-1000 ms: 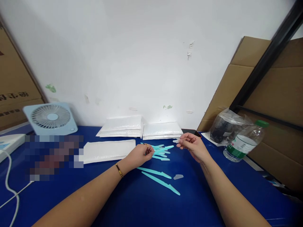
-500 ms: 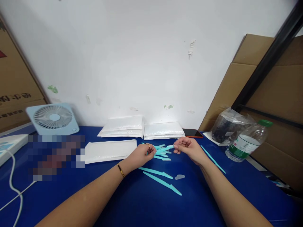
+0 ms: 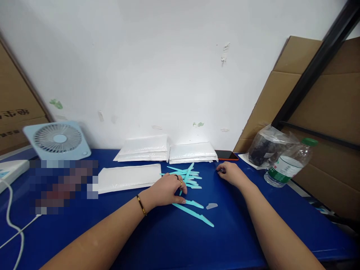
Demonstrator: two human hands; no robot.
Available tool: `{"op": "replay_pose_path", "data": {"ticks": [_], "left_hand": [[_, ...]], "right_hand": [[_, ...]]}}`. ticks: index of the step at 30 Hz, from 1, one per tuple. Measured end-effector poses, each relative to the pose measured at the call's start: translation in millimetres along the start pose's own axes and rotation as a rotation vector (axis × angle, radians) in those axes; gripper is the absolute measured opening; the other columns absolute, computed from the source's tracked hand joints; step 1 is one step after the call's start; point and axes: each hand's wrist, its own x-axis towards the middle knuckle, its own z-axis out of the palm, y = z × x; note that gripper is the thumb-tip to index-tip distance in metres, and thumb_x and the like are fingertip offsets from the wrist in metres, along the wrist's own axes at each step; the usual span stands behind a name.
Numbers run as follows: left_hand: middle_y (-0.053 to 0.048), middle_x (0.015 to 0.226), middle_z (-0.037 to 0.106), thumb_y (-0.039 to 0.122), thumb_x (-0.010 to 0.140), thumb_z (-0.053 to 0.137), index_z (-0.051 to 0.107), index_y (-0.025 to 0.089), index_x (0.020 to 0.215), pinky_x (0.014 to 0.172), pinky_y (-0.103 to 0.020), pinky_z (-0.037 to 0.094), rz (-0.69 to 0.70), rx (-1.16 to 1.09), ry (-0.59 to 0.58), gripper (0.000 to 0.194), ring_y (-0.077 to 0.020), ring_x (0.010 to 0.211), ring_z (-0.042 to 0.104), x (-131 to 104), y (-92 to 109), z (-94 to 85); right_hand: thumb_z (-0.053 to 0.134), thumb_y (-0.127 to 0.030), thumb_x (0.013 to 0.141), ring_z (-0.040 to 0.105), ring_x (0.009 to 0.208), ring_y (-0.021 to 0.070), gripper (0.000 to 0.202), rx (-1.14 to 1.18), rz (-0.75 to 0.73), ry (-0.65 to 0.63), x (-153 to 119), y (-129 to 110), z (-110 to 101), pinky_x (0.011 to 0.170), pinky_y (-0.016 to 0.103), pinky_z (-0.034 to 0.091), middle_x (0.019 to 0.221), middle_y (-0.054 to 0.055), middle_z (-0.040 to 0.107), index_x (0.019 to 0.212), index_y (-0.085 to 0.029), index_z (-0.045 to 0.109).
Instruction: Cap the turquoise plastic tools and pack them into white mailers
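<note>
My left hand hovers low over the turquoise eyebrow razors, thumb and fingers apart. One tilted razor crosses the others just beyond its fingertips, its lower end passing behind them. Several more razors lie in a loose pile there. Closer to me are two razors, the nearer one in full length and the other partly under my thumb. A small clear blade cap rests beside them. My right hand is by the table's back, fingertips pinched together; what they hold is hidden.
White padded mailers lie in two stacks against the wall, with a single mailer in front. A phone is behind my right hand. Right stand a water bottle and a bagged dark item; left, a fan.
My hands have moved apart. The razor held between them now lies across the pile by my left hand, which has opened. My right hand has shifted right, covering where a lone razor lay.
</note>
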Motion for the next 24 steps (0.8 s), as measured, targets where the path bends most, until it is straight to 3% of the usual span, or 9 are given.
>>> {"op": "replay_pose_path", "data": {"ticks": [5,10,14,18,24], "left_hand": [[0.001,0.079,0.062,0.028,0.078,0.058,0.062,0.022,0.078,0.072,-0.028,0.034,-0.037,0.109,0.043,0.008,-0.0158,0.079,0.055,3,-2,8.2],[-0.003,0.077,0.061,0.024,0.083,0.047,0.057,0.018,0.075,0.068,-0.028,0.034,-0.132,0.126,0.146,0.014,-0.0167,0.075,0.055,3,-4,6.2],[0.000,0.073,0.059,0.028,0.087,0.037,0.049,0.019,0.083,0.059,-0.025,0.036,-0.219,-0.148,0.224,0.016,-0.0141,0.064,0.053,1,-4,1.0],[0.002,0.071,0.055,0.032,0.089,0.034,0.045,0.020,0.088,0.057,-0.022,0.039,-0.256,-0.425,0.216,0.016,-0.0118,0.062,0.055,1,-5,1.2],[0.001,0.078,0.055,0.030,0.087,0.038,0.048,0.020,0.087,0.058,-0.022,0.037,-0.228,-0.327,0.269,0.014,-0.0128,0.068,0.052,3,-8,0.6]], "right_hand": [[0.054,-0.016,0.069,0.057,0.074,0.0189,0.008,-0.162,0.053,0.004,3,-20,10,0.058,0.024,0.036,0.080,0.007,0.063,0.072,-0.017,0.061],[0.058,-0.022,0.068,0.057,0.074,0.0172,0.007,-0.054,0.043,-0.003,1,-20,10,0.059,0.023,0.036,0.081,0.006,0.063,0.073,-0.018,0.060],[0.059,-0.025,0.070,0.057,0.070,0.0149,0.010,0.139,0.041,-0.032,0,-11,7,0.059,0.022,0.037,0.077,0.003,0.065,0.078,-0.019,0.062],[0.060,-0.030,0.071,0.058,0.065,0.0145,0.013,0.362,0.019,-0.077,-3,-15,2,0.058,0.024,0.040,0.070,0.002,0.064,0.076,-0.018,0.063],[0.057,-0.040,0.077,0.061,0.070,0.0160,0.029,0.980,-0.155,-0.168,-16,-56,-8,0.063,0.027,0.047,0.072,0.004,0.065,0.093,-0.016,0.059]]}}
